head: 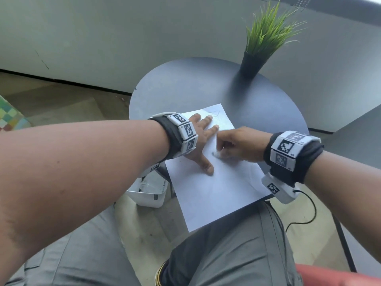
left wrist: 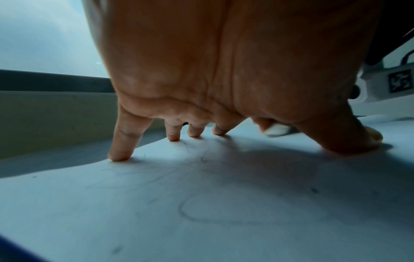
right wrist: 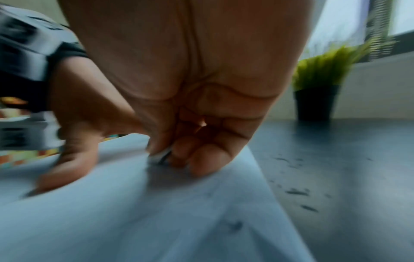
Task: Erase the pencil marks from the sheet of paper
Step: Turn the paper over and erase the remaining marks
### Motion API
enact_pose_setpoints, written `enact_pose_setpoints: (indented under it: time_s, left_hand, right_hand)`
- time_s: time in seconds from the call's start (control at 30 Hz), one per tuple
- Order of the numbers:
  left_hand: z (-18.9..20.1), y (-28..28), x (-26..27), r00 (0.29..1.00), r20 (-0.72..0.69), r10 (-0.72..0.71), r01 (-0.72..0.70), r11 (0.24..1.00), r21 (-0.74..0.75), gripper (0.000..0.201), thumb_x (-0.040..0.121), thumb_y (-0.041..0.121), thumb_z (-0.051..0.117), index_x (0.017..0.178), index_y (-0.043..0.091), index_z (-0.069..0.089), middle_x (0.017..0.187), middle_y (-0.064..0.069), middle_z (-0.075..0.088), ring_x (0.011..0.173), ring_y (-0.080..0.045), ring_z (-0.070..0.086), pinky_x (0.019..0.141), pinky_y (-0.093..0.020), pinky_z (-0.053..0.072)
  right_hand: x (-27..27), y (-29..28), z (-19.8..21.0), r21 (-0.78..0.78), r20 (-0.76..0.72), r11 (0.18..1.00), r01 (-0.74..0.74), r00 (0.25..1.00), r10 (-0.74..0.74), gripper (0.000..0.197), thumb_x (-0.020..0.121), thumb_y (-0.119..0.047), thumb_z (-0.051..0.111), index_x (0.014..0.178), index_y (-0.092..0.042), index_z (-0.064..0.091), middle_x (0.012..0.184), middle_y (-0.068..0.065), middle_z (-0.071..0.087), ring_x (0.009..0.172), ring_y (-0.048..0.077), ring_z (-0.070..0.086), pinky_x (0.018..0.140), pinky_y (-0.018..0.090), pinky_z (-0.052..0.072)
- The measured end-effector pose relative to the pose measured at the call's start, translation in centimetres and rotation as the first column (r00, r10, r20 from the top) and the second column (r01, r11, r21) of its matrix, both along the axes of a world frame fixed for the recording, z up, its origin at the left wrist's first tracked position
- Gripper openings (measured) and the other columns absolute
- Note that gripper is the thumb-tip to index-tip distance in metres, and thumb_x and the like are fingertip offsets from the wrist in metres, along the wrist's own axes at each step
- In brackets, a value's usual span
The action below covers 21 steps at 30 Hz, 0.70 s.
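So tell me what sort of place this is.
Probably a lounge or café-style corner rather than a workshop. A small round dark table holds only the sheet of paper and a potted grass plant, beside a plain pale wall and a window ledge.

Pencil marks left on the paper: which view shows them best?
Left wrist: the pencil marks show as clear loops and lines close up. Head shows only faint lines near the paper's far end; right wrist is too blurred.
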<state>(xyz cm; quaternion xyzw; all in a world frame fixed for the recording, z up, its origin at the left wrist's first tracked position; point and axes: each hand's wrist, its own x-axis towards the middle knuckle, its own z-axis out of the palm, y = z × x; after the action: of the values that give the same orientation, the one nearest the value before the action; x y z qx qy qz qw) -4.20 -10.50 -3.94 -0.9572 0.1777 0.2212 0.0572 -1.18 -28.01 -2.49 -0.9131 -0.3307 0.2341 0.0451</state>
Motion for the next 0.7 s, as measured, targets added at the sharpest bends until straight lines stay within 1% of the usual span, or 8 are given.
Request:
enact_pose_setpoints:
  time_s: [0.1,0.23,0.3,0.37,0.43,0.57,0.63,0.7]
  left_hand:
    - [0.0,0.1,-0.1,1.0,-0.007,0.006,-0.006,1.0,-0.007,0.133,0.059,0.09,0.058,0.157,0.025,-0.004,0.164,-0.004,-0.01,0.149,-0.033,-0.002,0.113,-0.059,0.019]
    - [-0.1,0.3,-0.1,1.0,-0.009,0.007,-0.007,1.0,-0.029,0.135,0.059,0.09,0.058,0.157,0.023,-0.005,0.164,-0.005,-0.011,0.149,-0.034,-0.004,0.114,-0.06,0.018]
    - [-0.1,0.2,0.0,1.0,-0.011,0.011,-0.012,0.999,-0.039,0.135,0.058,0.09,0.059,0.157,0.024,-0.006,0.164,-0.005,-0.012,0.15,-0.033,-0.005,0.114,-0.06,0.017]
    - [-0.1,0.3,-0.1,0.999,-0.034,0.029,-0.031,0.998,-0.051,0.136,0.058,0.09,0.059,0.157,0.025,-0.006,0.164,-0.003,-0.013,0.15,-0.03,-0.008,0.115,-0.06,0.014]
    - [-0.1,0.7,-0.4,0.998,-0.028,0.055,-0.058,0.993,-0.104,0.133,0.059,0.09,0.058,0.158,0.025,-0.003,0.164,-0.001,-0.015,0.151,-0.025,-0.011,0.116,-0.06,0.01]
    - [0.0,4.2,-1.9,0.987,0.116,0.109,-0.082,0.972,-0.219,0.114,0.067,0.09,0.048,0.157,0.029,0.012,0.165,0.002,-0.003,0.151,-0.023,0.0,0.12,-0.052,0.013]
    - [-0.5,6.1,-3.3,0.981,0.151,0.118,-0.088,0.978,-0.188,0.107,0.068,0.089,0.047,0.154,0.033,0.02,0.162,0.001,0.01,0.147,-0.024,0.013,0.119,-0.046,0.021]
    - [-1.1,7.1,-4.6,0.984,0.141,0.109,-0.087,0.985,-0.151,0.106,0.068,0.09,0.046,0.154,0.035,0.018,0.161,0.002,0.011,0.147,-0.022,0.013,0.118,-0.045,0.021]
  right_hand:
    - [1.2,-0.6,0.0,0.108,0.123,0.971,0.216,0.966,-0.228,0.021,0.089,-0.046,0.06,0.091,-0.025,0.056,0.078,-0.009,0.058,0.078,0.02,0.056,0.066,0.028,0.041]
    - [-0.8,0.3,0.1,0.079,-0.038,0.989,0.127,0.991,-0.125,0.012,0.089,-0.042,0.062,0.093,-0.031,0.061,0.067,-0.01,0.063,0.064,0.011,0.063,0.063,0.025,0.048]
    - [-0.5,-0.2,0.4,0.236,-0.102,0.928,0.287,0.957,-0.27,0.013,0.089,-0.034,0.065,0.095,-0.023,0.063,0.065,-0.007,0.066,0.059,0.016,0.066,0.058,0.026,0.052]
    - [0.0,-0.9,1.0,0.416,-0.26,0.762,0.496,0.868,-0.423,0.021,0.089,-0.03,0.068,0.095,-0.01,0.062,0.074,0.007,0.068,0.061,0.022,0.065,0.065,0.035,0.06]
    - [-0.3,-1.3,1.4,0.499,-0.41,0.604,0.622,0.783,-0.468,0.017,0.091,-0.022,0.066,0.093,-0.007,0.058,0.081,0.012,0.065,0.071,0.024,0.063,0.071,0.043,0.059]
    - [-2.4,-0.9,0.8,0.483,-0.714,0.399,0.78,0.614,-0.337,0.005,0.093,-0.009,0.06,0.094,-0.011,0.055,0.103,0.013,0.07,0.091,0.025,0.066,0.077,0.039,0.053]
    - [-3.9,-0.2,0.0,0.378,-0.875,0.353,0.856,0.454,-0.165,0.004,0.092,-0.007,0.057,0.092,-0.01,0.054,0.112,0.019,0.069,0.096,0.03,0.067,0.08,0.039,0.054]
    - [-4.7,0.0,-0.8,0.3,-0.935,0.401,0.865,0.35,-0.054,0.003,0.091,-0.006,0.056,0.091,-0.008,0.054,0.117,0.023,0.066,0.101,0.035,0.066,0.082,0.039,0.055]
